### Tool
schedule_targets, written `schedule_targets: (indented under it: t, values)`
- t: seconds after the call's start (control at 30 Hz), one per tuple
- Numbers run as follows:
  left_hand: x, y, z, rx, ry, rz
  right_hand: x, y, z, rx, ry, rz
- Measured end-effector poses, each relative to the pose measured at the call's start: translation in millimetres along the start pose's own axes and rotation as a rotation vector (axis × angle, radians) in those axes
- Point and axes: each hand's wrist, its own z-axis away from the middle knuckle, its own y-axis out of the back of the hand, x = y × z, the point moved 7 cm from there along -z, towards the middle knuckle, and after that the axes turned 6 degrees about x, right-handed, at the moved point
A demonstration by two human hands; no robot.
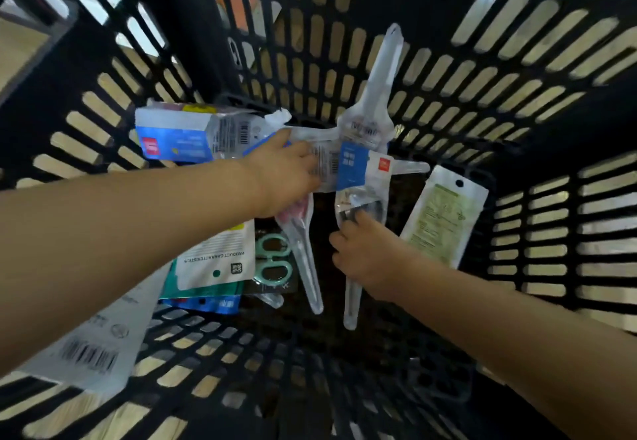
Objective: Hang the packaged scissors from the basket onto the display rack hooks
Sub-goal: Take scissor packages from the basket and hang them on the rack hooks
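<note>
From the head camera we reach into the black slotted plastic basket [517, 70]. Our left hand [286, 177] grips a clear scissors pack with a blue label [351, 169]; our right hand [365, 250] pinches a long clear scissors pack [355, 288]. Near the left wall, a white card [213, 260] reads "PRODUCT CHARACTERISTICS", beside mint-green scissors [274, 262].

We see two bare forearms, the left hand [282, 177] and right hand [365, 253], without sleeves, rings or watches.
</note>
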Motion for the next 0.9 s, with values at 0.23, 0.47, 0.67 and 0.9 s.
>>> schedule_targets:
  t: [0.23,0.47,0.67,0.9]
  values:
    - [10.1,7.3,16.5,0.615,0.132,0.017,-0.3,-13.0,6.8,0.209,-0.024,0.009]
    - [-7.1,-41.6,21.7,0.163,0.796,1.217,43.5,-9.2,30.9,0.49,-0.512,-0.57]
    - [-6.3,-62.5,29.3,0.072,1.088,1.725,82.8,-61.4,47.2,0.347,-1.297,-1.486]
    - [14.2,-45.6,14.6,0.042,1.096,2.003,86.9,-72.3,39.4,0.285,-1.408,-1.718]
